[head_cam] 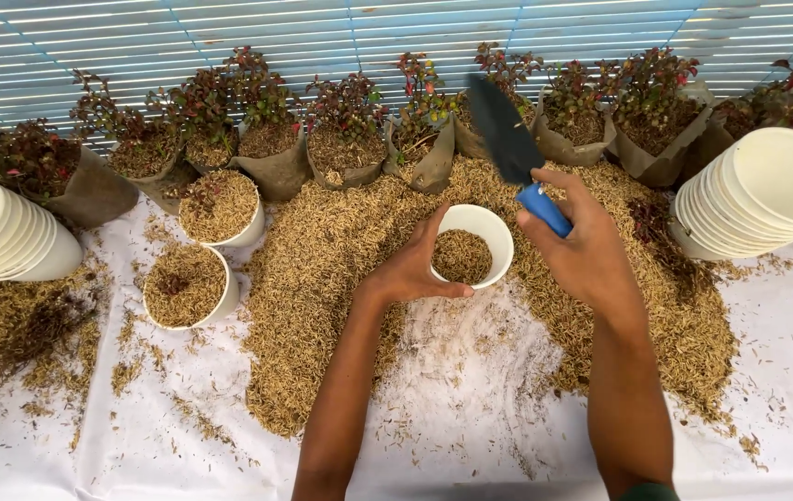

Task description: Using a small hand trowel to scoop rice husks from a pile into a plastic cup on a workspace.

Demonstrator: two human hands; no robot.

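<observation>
1. Nearest to us, our left hand (407, 269) curls around the near side of a small white pot (475, 243), fingers half closed on its wall and thumb along the rim; the pot rests on the husk heap, partly filled with the same husk.
2. Our right hand (582, 246) is closed firmly on the blue handle of a trowel (512, 148), whose dark blade points up and away, above and just behind the pot.
3. We judge the pot light and thin-walled, stiff enough to hold but easy to tip or dent, so a grip low around the wall seems safest. The trowel looks rigid, and the handle is the natural hold.
4. The loose rice husk (341, 278) is dry, light and prone to spill, spreading in a broad mound over a white sheet (470, 436) that covers the work surface.
5. To the left stand two filled white pots (187, 288), with a stack of empty pots (6, 232) lying on its side; another stack (767, 190) lies at the right.
6. Farthest off, a row of red-leaved seedlings in brown grow bags (350, 139) lines a slatted bench (229, 28).
</observation>
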